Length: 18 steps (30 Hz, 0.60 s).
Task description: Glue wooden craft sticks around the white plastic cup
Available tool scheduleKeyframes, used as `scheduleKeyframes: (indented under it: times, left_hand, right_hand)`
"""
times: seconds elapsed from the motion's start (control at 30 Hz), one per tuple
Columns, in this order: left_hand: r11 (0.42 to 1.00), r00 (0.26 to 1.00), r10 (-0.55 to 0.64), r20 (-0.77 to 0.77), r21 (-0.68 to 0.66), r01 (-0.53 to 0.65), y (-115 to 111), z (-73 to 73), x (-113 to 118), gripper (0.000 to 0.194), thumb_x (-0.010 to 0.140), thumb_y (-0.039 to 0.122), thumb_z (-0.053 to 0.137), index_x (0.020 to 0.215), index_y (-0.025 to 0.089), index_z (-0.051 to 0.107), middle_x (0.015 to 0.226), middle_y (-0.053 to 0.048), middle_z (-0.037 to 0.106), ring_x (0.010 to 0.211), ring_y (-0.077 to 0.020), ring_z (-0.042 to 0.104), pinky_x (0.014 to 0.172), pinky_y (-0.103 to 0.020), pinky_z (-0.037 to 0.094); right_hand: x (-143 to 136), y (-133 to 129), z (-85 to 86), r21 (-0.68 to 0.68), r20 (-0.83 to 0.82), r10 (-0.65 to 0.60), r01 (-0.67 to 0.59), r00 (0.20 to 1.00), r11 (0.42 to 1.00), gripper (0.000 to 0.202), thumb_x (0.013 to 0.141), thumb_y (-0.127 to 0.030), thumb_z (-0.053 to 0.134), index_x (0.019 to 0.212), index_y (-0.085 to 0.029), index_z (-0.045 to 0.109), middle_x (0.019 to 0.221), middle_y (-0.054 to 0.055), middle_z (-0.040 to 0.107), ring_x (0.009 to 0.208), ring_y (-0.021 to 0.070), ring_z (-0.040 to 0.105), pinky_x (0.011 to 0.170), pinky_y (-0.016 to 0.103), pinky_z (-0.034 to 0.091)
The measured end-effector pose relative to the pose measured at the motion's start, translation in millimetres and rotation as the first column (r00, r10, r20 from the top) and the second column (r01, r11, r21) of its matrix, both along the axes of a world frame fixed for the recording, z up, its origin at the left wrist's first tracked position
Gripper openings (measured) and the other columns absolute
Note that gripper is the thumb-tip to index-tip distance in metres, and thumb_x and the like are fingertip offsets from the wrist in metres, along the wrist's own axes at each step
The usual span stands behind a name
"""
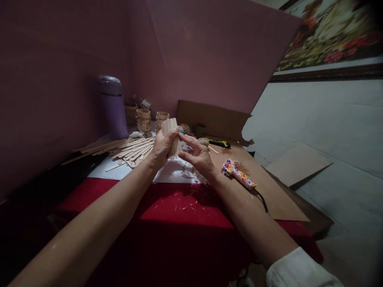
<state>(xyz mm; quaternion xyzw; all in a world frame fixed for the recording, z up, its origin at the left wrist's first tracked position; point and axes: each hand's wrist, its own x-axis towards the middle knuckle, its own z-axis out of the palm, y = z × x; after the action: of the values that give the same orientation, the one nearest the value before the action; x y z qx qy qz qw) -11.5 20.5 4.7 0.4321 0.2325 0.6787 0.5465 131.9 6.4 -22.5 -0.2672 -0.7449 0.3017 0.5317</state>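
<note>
Wooden craft sticks (170,126), set side by side in an upright piece, are gripped in my left hand (161,146), its thumb across the front. Whether they form a flat row or go round a cup, I cannot tell. My right hand (197,155) meets the right edge of this piece with thumb and forefinger, its palm turned toward it. Just behind the fingers shows a small part of something striped red, white and green (181,129). Many loose craft sticks (134,151) lie fanned out left of my hands on white paper (103,169).
At the back left stand a purple bottle (113,111) and several stick cups, one a carved-looking cup (143,122). On the right, brown cardboard (269,195) carries a flower-patterned glue gun (237,173) with a black cord and a yellow-black cutter knife (219,143). Shavings dot the red cloth (179,223).
</note>
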Motion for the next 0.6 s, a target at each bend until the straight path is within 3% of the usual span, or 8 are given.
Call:
scheduleKeyframes:
  times: [0.13,0.27,0.6]
  left_hand:
    - [1.0,1.0,-0.023,-0.005,0.013,0.023,-2.2,2.8,-1.8,0.054,0.057,0.045,0.09,0.092,0.016,0.061,0.078,0.0,0.062,0.067,-0.0123,0.057,0.059,-0.024,0.048]
    - [1.0,0.999,-0.029,-0.015,0.003,0.029,-3.3,4.0,-2.4,0.054,0.058,0.047,0.09,0.092,0.016,0.062,0.078,0.0,0.063,0.067,-0.0121,0.057,0.058,-0.023,0.047]
    - [0.999,0.999,-0.038,-0.008,-0.021,0.037,0.1,-1.3,-1.7,0.048,0.066,0.051,0.084,0.092,0.016,0.063,0.077,-0.002,0.063,0.065,-0.014,0.058,0.056,-0.026,0.049]
  right_hand:
    - [2.0,-0.9,3.6,0.051,0.075,0.008,-0.012,0.997,0.999,0.068,0.081,-0.061,0.074,0.143,-0.04,0.057,0.155,0.005,0.05,0.141,0.0279,0.048,0.106,0.047,0.052]
    - [3.6,-2.3,6.5,0.136,0.076,-0.051,0.04,0.996,0.99,0.06,0.089,-0.061,0.064,0.144,-0.037,0.056,0.153,0.007,0.051,0.142,0.0282,0.046,0.105,0.047,0.053]
    - [4.9,-8.1,10.4,0.15,0.119,-0.093,0.074,0.989,0.986,0.06,0.082,-0.063,0.072,0.135,-0.036,0.065,0.147,0.01,0.054,0.138,0.0292,0.049,0.103,0.047,0.054]
